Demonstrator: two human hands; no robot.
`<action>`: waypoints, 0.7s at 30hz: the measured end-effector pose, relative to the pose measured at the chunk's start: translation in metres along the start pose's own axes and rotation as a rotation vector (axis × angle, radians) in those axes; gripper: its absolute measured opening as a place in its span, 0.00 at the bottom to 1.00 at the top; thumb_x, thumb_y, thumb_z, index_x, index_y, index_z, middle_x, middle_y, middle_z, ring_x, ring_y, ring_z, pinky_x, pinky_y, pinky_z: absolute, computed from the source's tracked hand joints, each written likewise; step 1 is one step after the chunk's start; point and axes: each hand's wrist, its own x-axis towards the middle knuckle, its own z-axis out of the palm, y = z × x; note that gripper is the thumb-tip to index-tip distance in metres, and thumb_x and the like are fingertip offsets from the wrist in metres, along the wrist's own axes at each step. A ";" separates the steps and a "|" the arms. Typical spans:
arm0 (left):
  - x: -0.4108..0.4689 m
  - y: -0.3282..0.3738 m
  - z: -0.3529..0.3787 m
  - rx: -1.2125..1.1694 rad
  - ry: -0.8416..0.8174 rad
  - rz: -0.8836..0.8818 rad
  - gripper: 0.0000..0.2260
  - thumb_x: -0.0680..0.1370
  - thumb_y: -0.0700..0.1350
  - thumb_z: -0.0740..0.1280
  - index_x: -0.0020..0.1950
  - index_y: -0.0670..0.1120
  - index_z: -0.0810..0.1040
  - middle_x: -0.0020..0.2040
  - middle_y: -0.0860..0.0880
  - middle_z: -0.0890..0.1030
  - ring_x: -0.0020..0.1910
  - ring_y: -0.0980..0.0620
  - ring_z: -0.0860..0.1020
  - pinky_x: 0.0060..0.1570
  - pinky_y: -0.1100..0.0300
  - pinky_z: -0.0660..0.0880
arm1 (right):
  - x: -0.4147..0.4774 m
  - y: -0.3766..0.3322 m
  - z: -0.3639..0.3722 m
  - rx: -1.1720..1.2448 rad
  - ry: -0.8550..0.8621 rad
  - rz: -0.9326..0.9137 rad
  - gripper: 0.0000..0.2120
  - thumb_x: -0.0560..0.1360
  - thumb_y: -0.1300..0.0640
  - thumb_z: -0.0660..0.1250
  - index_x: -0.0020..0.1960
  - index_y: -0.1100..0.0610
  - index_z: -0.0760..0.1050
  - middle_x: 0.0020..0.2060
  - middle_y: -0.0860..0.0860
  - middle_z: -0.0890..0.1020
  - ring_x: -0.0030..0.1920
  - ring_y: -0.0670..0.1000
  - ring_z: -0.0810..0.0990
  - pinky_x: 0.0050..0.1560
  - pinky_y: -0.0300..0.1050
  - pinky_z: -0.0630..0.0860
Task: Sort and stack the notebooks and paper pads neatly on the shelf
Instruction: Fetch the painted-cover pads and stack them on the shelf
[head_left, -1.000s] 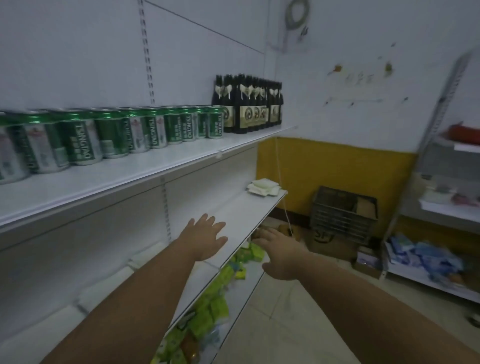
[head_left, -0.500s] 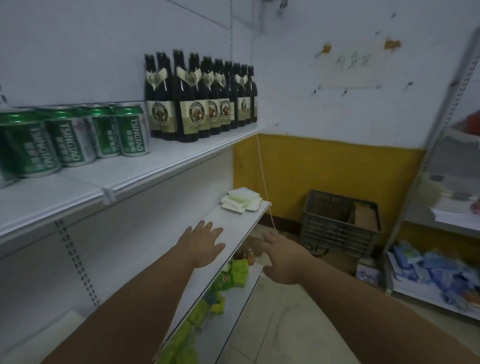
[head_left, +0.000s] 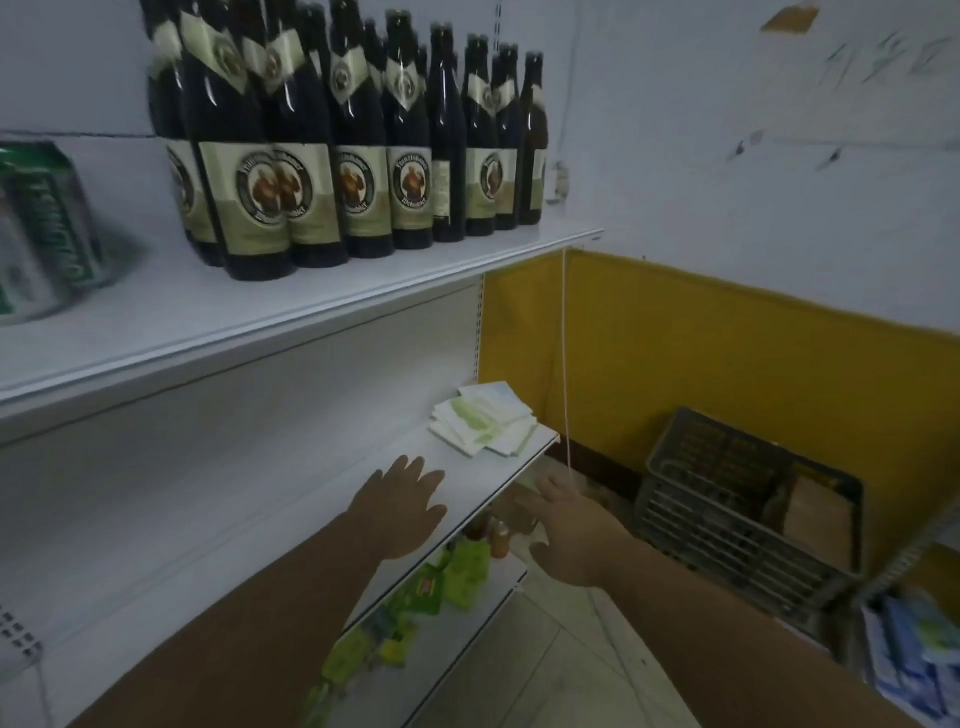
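Both my hands are empty, fingers spread: left hand (head_left: 402, 506) over the middle shelf (head_left: 483, 480), right hand (head_left: 566, 530) just off its edge. The paper pads (head_left: 480, 423) lie loosely piled at frame centre, apart from both.

The can (head_left: 44, 234) is smeared by blur and cut by the left edge. The bottles (head_left: 306, 171) lose their tops to the upper edge, and the rear ones hide behind the front row. The pads (head_left: 485, 420) are too soft to count. The middle shelf (head_left: 485, 467) and left arm (head_left: 270, 597) cover part of the green packets (head_left: 421, 590). The blue packs (head_left: 909, 654) run off the right edge.
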 end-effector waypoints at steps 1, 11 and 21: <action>0.017 -0.002 0.007 0.018 -0.006 -0.006 0.25 0.83 0.56 0.48 0.79 0.51 0.48 0.79 0.47 0.48 0.78 0.48 0.46 0.74 0.50 0.49 | 0.014 0.013 0.003 0.004 -0.007 -0.022 0.28 0.80 0.53 0.57 0.77 0.53 0.53 0.77 0.52 0.54 0.76 0.54 0.50 0.72 0.43 0.53; 0.181 -0.038 0.075 -0.116 -0.168 -0.178 0.25 0.83 0.56 0.47 0.79 0.50 0.47 0.79 0.48 0.46 0.78 0.49 0.45 0.75 0.51 0.47 | 0.156 0.150 0.041 -0.010 -0.176 -0.110 0.26 0.78 0.53 0.61 0.74 0.52 0.61 0.76 0.50 0.55 0.77 0.51 0.49 0.74 0.45 0.54; 0.242 0.001 0.110 -0.459 -0.119 -0.402 0.27 0.80 0.60 0.50 0.77 0.54 0.53 0.78 0.52 0.54 0.77 0.56 0.52 0.72 0.64 0.49 | 0.329 0.235 0.078 -0.153 -0.148 -0.146 0.27 0.79 0.51 0.56 0.76 0.52 0.54 0.77 0.55 0.45 0.77 0.56 0.42 0.74 0.53 0.51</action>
